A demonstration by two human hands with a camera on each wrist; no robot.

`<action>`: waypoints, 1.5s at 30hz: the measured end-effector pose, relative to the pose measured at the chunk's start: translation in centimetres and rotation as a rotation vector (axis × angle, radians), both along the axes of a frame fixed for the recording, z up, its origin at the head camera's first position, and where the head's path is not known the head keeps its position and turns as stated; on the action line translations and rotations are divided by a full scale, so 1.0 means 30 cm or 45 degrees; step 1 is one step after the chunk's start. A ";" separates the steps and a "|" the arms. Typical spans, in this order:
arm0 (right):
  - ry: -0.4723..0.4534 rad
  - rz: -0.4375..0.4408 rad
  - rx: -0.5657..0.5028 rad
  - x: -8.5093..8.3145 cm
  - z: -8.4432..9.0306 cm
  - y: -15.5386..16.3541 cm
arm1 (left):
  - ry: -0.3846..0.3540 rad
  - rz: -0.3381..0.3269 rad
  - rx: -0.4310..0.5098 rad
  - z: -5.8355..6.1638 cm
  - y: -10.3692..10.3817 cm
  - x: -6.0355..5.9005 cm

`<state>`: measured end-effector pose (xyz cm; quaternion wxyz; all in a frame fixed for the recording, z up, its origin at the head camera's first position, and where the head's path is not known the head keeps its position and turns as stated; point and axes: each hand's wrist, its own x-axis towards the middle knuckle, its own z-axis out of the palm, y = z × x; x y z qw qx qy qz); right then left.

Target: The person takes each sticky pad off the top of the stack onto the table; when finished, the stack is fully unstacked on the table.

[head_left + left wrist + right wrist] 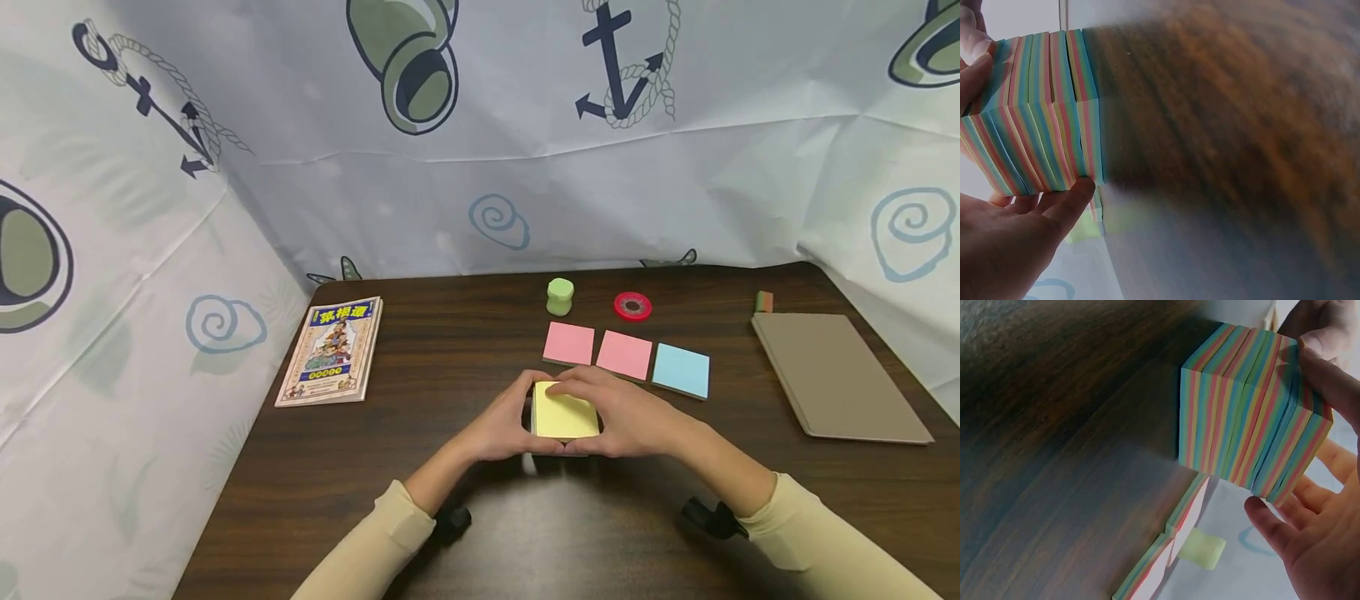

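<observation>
A thick block of sticky notes with a yellow top sheet and rainbow-striped sides stands on the dark wooden table. My left hand grips its left side, fingers curled against the striped edge. From the other side my right hand grips it, fingers over the far top edge. Just beyond lie two pink pads and a blue pad in a row.
A green cylinder and a red tape roll sit behind the pads. A colourful book lies at the left, a tan notebook at the right with a small eraser behind it. Printed cloth walls surround the table.
</observation>
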<state>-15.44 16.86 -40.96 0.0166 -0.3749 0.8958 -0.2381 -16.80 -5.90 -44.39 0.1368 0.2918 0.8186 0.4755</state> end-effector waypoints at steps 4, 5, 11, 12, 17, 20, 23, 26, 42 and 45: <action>0.028 0.004 0.003 0.003 0.001 -0.004 | -0.009 0.007 -0.015 0.000 -0.002 0.001; 0.029 0.006 0.000 0.004 0.003 -0.004 | -0.013 0.011 -0.020 0.000 -0.002 0.001; 0.006 -0.027 -0.009 0.020 0.037 0.028 | -0.029 0.029 -0.051 0.000 -0.003 0.004; 0.001 -0.044 -0.012 0.023 0.044 0.041 | -0.029 0.031 -0.057 0.001 -0.004 0.004; 0.006 -0.140 -0.042 0.033 0.065 0.143 | -0.027 0.037 -0.072 0.002 -0.005 0.006; 0.044 -0.221 -0.033 0.048 0.061 0.235 | -0.019 0.037 -0.076 0.000 -0.003 0.007; 0.065 -0.325 0.007 0.076 0.041 0.334 | 0.002 0.031 -0.079 -0.002 0.001 0.006; 0.055 -0.416 0.032 0.109 0.003 0.424 | 0.011 0.026 -0.076 -0.005 0.004 0.006; 0.138 -0.484 0.098 0.164 -0.167 0.626 | 0.010 0.033 -0.072 -0.011 -0.003 0.003; 0.104 -0.503 0.107 0.161 -0.174 0.637 | 0.009 0.032 -0.074 -0.013 0.001 0.002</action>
